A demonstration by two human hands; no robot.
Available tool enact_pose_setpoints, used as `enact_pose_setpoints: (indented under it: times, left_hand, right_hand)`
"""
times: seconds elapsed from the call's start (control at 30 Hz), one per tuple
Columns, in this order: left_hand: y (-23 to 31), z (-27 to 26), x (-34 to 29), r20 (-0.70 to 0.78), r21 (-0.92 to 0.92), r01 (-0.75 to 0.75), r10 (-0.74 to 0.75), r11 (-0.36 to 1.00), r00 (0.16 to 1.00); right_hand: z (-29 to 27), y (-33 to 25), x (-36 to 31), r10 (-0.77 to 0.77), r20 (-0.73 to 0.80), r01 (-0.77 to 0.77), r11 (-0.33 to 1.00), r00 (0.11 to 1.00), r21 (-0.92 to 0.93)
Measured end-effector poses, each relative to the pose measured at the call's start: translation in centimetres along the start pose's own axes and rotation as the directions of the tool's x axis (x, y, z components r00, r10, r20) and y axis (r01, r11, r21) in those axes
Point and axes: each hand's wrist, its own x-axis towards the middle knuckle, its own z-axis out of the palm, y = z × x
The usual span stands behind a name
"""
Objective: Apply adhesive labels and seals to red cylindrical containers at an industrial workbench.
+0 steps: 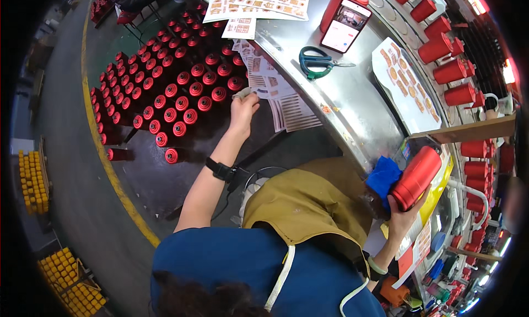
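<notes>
The right grip (pixel 401 218) held a red canister (pixel 417 178); whether the left grip (pixel 242 112), near printed sheets (pixel 297 113), held anything was unclear.

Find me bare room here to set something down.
The metal table is bare between the scissors, sticker sheet and blue cloth. The dark platform has space between the standing red bottles and left forearm. Crowded: the table's far end, with papers and a phone, and around the right hand holding a red bottle.
</notes>
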Motion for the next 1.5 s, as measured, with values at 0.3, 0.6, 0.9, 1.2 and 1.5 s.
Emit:
enact_pose_setpoints:
  times: [0.3, 0.6, 0.9, 1.2, 1.5]
  left_hand:
    - [-7.6, -0.5, 12.0, -0.116, 0.009, -0.097, 0.098, 0.995, 0.988]
    - [-8.6, 1.4, 17.1, -0.062, -0.115, -0.108, 0.102, 0.987, 0.993]
    - [-8.6, 0.8, 18.1, -0.033, -0.447, -0.096, 0.091, 0.889, 0.995]
    - [-7.3, 1.6, 15.9, 0.002, -0.619, 0.029, -0.035, 0.785, 0.999]
    - [-6.9, 2.6, 16.0, 0.061, -0.615, 0.094, -0.072, 0.783, 0.996]
  right_hand:
    - [0.0, 0.1, 0.1, 0.0, -0.012, -0.002, 0.994, 1.0, -0.105]
    - [-0.2, -0.1, -0.1, -0.01, -0.046, 0.007, 0.997, 0.999, -0.079]
    - [-2.0, -4.4, -0.4, 0.198, 0.01, -0.169, 0.862, 0.98, -0.478]
    - [6.2, -14.9, -1.0, -0.169, 0.208, 0.239, 0.891, 0.963, -0.387]
    - [19.7, -15.5, 2.7, -0.504, 0.595, 0.767, 0.538, 0.625, -0.35]
